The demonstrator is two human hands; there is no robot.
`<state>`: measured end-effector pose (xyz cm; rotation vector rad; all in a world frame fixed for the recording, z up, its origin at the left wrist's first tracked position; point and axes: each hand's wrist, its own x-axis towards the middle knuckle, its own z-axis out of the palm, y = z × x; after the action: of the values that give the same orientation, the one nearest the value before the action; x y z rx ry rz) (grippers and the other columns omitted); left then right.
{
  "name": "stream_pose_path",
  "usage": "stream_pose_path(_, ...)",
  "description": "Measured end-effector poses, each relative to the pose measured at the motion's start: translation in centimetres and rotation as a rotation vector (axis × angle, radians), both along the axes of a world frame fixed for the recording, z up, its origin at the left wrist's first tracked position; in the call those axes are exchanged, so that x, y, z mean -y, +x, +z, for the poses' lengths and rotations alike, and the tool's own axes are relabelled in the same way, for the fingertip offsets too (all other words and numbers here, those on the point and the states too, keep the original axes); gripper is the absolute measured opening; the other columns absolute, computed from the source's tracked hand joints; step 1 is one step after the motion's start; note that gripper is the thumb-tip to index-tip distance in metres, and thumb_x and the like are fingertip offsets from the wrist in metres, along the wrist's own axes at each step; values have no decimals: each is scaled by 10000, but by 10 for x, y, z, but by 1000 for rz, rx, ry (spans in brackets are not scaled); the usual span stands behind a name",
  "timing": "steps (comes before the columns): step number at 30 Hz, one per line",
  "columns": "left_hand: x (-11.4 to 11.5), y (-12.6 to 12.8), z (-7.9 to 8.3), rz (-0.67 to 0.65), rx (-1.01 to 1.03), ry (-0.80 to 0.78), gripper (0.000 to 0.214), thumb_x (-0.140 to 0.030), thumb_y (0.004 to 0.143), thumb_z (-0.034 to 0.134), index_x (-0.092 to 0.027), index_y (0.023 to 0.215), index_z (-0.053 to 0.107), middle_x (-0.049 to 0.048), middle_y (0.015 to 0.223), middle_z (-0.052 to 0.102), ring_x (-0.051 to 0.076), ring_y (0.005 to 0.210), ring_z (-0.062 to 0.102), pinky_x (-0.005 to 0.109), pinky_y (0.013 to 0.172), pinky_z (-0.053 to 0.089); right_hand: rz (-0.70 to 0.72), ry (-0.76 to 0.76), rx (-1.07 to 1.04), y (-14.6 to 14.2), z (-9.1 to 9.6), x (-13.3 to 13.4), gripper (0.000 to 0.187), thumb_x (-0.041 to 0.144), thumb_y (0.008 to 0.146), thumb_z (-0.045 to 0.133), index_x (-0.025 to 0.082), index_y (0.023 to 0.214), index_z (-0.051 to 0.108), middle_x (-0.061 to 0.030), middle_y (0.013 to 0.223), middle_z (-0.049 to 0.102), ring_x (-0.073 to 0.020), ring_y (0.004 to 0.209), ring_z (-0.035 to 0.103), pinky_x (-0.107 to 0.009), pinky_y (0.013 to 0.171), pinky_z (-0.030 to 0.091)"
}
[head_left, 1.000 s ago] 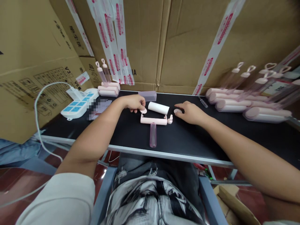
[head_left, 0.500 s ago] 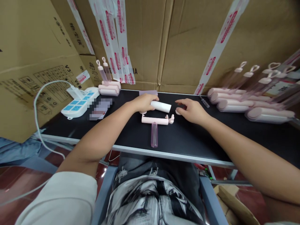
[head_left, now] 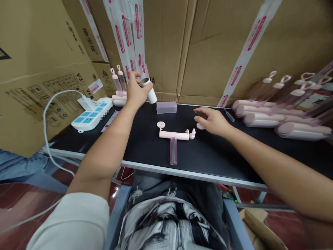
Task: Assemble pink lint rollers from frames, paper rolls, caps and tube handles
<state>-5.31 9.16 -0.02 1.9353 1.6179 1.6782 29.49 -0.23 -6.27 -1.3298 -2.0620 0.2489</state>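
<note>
My left hand (head_left: 137, 88) is closed around a white lint roller roll (head_left: 152, 96), held up tilted near the back edge of the table, its hollow end facing up. My right hand (head_left: 211, 121) hovers low over the table with its fingers apart and holds nothing. Close to its thumb lies a pale pink disc (head_left: 200, 126). Another pink disc (head_left: 161, 124) is at the left, near a pink roller frame (head_left: 173, 135) with a clear pink handle (head_left: 173, 152) and a heart-loop cap (head_left: 192, 134). A translucent purple cover (head_left: 166, 107) stands behind them.
Several assembled pink lint rollers (head_left: 299, 128) stand at the right, and more (head_left: 119, 100) at the back left. A white power strip (head_left: 91, 116) with a cable and a phone (head_left: 109, 121) are at the left. A screwdriver (head_left: 230, 115) lies behind my right hand. Cardboard (head_left: 203, 52) walls the back.
My left hand has lifted the white roll from above the pink frame and carried it back and left, tipping it more upright. My right hand has stayed nearly in place.
</note>
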Motion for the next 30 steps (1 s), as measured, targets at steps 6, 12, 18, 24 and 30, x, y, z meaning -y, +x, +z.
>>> stream_pose_path(6, -22, 1, -30, 87, 25, -177, 549, -199, 799, 844, -251, 1282, 588, 68, 1186, 715, 259, 1182, 696, 438, 1093, 521, 171, 37, 309, -45, 14, -55, 409, 271, 983, 663, 131, 1357, 751, -182, 1424, 732, -360, 1359, 665, -514, 1205, 469)
stream_pose_path(12, -35, 19, -32, 34, -57, -259, 552, -166, 758, 846, -214, 1261, 625, 103, 1224, 717, 284, 1211, 682, 436, 1130, 491, 101, -7, 379, -90, 8, -106, 643, 334, 1007, 695, 83, 1581, 554, -233, 1561, 624, -382, 1413, 614, -496, 1208, 457)
stream_pose_path(18, -57, 23, -29, 10, -48, -276, 608, -140, 726, 871, -222, 1273, 619, 115, 1244, 684, 300, 1213, 664, 462, 1130, 489, -61, -72, 393, -78, 5, -121, 597, 398, 1009, 702, 115, 1527, 614, -250, 1393, 721, -378, 1244, 701, -482, 1094, 524)
stream_pose_path(24, -56, 29, -35, 23, -98, -262, 650, -224, 790, 855, -178, 1374, 571, 121, 1226, 696, 287, 1156, 691, 435, 1069, 513, -61, -94, 348, -67, 6, -116, 608, 387, 993, 729, 145, 1539, 613, -216, 1383, 739, -371, 1248, 708, -473, 1094, 530)
stream_pose_path(30, -45, 35, -31, -1, -145, -319, 686, -282, 807, 850, -210, 1412, 535, 97, 1239, 722, 269, 1151, 698, 405, 1055, 509, -49, -86, 358, -66, 5, -110, 593, 404, 977, 739, 148, 1503, 644, -205, 1349, 759, -376, 1227, 724, -464, 1073, 543)
